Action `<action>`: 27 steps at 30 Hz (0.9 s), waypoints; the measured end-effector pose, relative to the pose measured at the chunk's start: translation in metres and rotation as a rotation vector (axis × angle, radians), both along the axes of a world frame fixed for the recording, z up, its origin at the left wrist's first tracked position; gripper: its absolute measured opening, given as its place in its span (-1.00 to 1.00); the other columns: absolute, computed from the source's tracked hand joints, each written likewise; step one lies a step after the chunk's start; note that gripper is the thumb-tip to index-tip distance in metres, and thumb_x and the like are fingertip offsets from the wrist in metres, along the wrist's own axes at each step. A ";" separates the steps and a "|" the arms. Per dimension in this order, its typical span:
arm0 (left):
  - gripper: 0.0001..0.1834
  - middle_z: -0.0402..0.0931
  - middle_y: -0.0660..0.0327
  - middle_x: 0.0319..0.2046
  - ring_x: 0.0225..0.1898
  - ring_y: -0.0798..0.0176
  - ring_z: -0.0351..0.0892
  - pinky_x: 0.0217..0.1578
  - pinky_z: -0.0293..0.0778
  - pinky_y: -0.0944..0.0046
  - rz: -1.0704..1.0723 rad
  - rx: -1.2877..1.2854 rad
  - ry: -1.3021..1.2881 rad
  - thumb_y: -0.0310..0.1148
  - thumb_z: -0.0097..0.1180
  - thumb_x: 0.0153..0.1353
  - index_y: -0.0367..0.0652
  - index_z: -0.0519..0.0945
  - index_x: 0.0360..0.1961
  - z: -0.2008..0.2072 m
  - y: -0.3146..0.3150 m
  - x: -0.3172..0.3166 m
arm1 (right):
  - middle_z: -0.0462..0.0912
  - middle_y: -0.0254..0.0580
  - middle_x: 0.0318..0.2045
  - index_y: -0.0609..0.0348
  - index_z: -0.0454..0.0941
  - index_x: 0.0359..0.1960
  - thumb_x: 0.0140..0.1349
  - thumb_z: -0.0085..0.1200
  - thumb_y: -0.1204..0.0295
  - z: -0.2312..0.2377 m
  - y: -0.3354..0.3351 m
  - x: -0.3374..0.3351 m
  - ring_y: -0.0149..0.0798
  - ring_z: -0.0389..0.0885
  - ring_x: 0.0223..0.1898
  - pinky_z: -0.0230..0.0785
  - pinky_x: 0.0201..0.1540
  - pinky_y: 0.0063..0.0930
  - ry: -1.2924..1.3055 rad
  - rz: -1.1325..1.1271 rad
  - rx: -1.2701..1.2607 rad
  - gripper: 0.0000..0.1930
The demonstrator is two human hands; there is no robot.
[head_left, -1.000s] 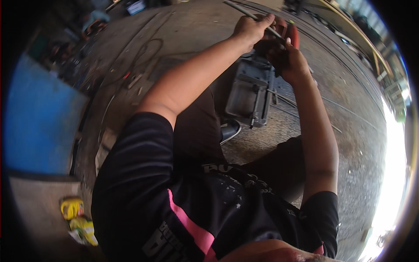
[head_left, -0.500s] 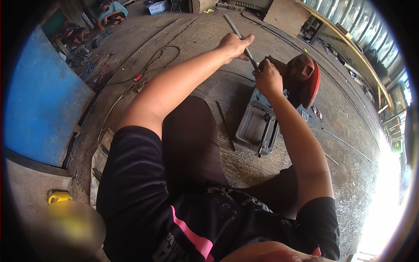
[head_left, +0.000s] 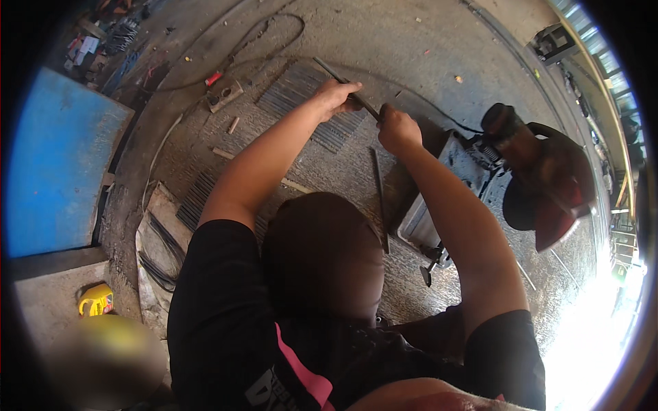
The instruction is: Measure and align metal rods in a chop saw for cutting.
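A thin metal rod (head_left: 367, 105) slants between my hands, held above the floor. My right hand (head_left: 399, 130) is closed in a fist around its near end. Farther along the rod, my left hand (head_left: 334, 98) supports it, the thumb stretched out and the fingers curled underneath. To the right of my right hand stands a cut-off saw, its dark motor and red guard (head_left: 558, 222) raised over a grey metal base (head_left: 419, 220). My right forearm hides part of that base. Below and beyond my left hand, several cut rods (head_left: 288, 92) lie side by side on the floor.
A single rod (head_left: 381, 198) lies left of the saw base. More rods (head_left: 199, 200) lie beside my left arm. A cable (head_left: 301, 31) with a red connector (head_left: 214, 78) crosses the floor. At the left are a blue panel (head_left: 62, 164) and a yellow tape measure (head_left: 96, 300).
My hands and the rod have moved left, away from the saw. The view has turned, so the saw appears farther right and the rows of rods now show.
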State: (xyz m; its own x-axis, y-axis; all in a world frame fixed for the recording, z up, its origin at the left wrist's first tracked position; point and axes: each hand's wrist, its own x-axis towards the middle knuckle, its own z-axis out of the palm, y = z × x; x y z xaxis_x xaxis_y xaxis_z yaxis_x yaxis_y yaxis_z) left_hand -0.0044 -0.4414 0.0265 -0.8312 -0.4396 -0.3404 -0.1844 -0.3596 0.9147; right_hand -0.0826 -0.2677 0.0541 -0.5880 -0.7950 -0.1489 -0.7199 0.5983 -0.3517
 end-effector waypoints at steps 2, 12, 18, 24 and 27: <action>-0.64 0.54 0.07 -0.23 -0.21 0.16 0.59 -0.17 0.57 0.16 0.028 0.028 -0.062 -0.25 0.06 0.26 -0.37 0.46 -0.10 -0.039 -0.019 -0.010 | 0.61 0.04 -0.20 0.14 0.44 -0.15 0.11 -0.02 0.44 -0.030 -0.027 -0.009 0.04 0.57 -0.08 0.31 0.03 -0.08 -0.028 0.010 0.094 -0.76; -0.69 0.53 0.00 -0.26 -0.23 0.18 0.59 -0.16 0.61 0.24 0.248 -0.035 -0.207 -0.33 -0.02 0.30 -0.46 0.43 -0.17 -0.135 -0.130 -0.061 | 0.59 -0.02 -0.10 0.09 0.50 -0.07 0.12 -0.11 0.47 -0.117 -0.160 -0.078 -0.03 0.54 0.00 0.27 0.13 -0.12 -0.005 0.086 0.238 -0.68; -0.67 0.49 0.11 -0.43 -0.46 0.21 0.48 -0.41 0.46 0.12 0.414 -0.099 -0.215 -0.18 -0.07 0.31 -0.29 0.49 -0.28 -0.151 -0.153 -0.080 | 0.59 0.01 -0.10 0.11 0.49 -0.05 0.09 -0.12 0.50 -0.138 -0.197 -0.102 -0.01 0.56 -0.03 0.39 0.00 -0.17 0.008 0.125 0.226 -0.66; -0.59 0.53 0.08 -0.35 -0.38 0.26 0.47 -0.31 0.42 0.08 0.410 -0.370 -0.737 -0.17 0.04 0.28 -0.41 0.48 -0.17 -0.147 -0.164 -0.041 | 0.59 0.06 -0.13 0.19 0.49 -0.06 0.15 -0.01 0.40 -0.160 -0.210 -0.053 0.04 0.56 -0.06 0.41 -0.03 -0.15 -0.186 0.229 0.160 -0.69; -0.64 0.58 -0.12 -0.40 -0.31 -0.10 0.61 -0.24 0.54 0.08 0.524 -1.078 -0.575 -0.20 0.13 0.12 -0.39 0.54 -0.35 -0.159 -0.153 0.009 | 0.59 0.10 -0.15 0.26 0.50 -0.12 0.17 0.02 0.35 -0.175 -0.201 -0.010 0.05 0.57 -0.08 0.42 -0.04 -0.15 -0.336 0.251 0.172 -0.70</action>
State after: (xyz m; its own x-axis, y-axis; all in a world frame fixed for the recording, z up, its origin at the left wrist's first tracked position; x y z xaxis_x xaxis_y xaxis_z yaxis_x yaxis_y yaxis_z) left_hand 0.0050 -0.5942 -0.1322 -0.3383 -0.9314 0.1344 -0.7012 0.3447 0.6241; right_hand -0.0927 -0.4692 -0.1211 -0.2769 -0.8535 -0.4414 -0.7127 0.4905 -0.5014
